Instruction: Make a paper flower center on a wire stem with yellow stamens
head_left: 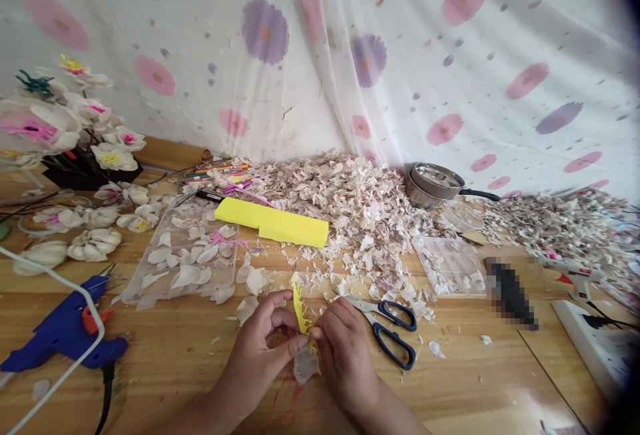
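Note:
Both my hands meet low in the middle of the wooden table (pixel 480 388). My left hand (pixel 263 348) and my right hand (pixel 343 348) pinch a narrow yellow fringed paper strip (pixel 299 305) that stands upright between their fingertips. A pale petal (pixel 305 365) lies on the table just under the fingers. Black-handled scissors (pixel 393 331) lie right beside my right hand. A folded yellow paper sheet (pixel 275 223) rests further back.
A blue glue gun (pixel 65 335) with a white cord lies at the left. A clear tray of petals (pixel 185 261), white paper flowers (pixel 95 241), a heap of husk scraps (pixel 350 201), a metal pan (pixel 435 185) and a second glue gun (pixel 575 281) surround the work spot.

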Motion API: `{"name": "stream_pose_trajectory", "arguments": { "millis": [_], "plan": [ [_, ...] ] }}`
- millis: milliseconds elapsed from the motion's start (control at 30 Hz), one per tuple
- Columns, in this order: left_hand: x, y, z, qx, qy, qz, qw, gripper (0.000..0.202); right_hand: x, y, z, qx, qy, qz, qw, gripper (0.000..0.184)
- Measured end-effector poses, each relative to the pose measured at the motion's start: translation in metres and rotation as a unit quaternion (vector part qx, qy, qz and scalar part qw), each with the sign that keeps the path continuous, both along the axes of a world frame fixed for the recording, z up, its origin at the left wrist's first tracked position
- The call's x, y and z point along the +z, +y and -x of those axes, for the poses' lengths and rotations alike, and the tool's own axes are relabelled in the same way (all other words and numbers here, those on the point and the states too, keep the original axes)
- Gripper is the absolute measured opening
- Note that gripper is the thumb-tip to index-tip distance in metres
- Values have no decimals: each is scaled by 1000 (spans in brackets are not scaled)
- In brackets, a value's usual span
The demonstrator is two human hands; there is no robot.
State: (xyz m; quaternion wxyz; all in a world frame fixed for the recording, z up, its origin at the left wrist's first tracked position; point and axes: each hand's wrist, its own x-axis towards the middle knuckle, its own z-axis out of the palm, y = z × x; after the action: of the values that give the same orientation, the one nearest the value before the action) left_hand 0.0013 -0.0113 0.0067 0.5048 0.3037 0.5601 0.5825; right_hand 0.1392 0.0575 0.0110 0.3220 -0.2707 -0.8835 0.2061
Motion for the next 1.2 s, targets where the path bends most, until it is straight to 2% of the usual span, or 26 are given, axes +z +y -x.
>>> {"name": "stream_pose_trajectory", "arguments": {
  "millis": [367, 533, 600, 733, 800, 967, 1200],
  "plan": [
    [-5, 0, -1, -17, -29, -7, 999, 51, -2, 0, 1, 26, 39, 69, 997, 43],
    [-2, 3, 0, -10, -83, 2, 996, 57, 6, 1, -2, 27, 70, 110, 991, 51],
    [1, 4, 1, -4, -118, 9, 993, 59, 11, 2, -4, 38, 84, 123, 988, 46],
    [3, 6, 1, 7, -166, 17, 986, 61, 15, 2, -5, 50, 101, 123, 986, 16],
    [2, 6, 2, 3, -178, 17, 984, 61, 14, 2, -4, 53, 104, 117, 986, 8],
    [1, 7, 2, 5, -181, 19, 983, 60, 12, 2, -3, 43, 119, 104, 987, 15],
    [0, 5, 2, -4, -175, 21, 984, 62, 8, 3, 0, 45, 117, 85, 988, 14]
  ]
}}
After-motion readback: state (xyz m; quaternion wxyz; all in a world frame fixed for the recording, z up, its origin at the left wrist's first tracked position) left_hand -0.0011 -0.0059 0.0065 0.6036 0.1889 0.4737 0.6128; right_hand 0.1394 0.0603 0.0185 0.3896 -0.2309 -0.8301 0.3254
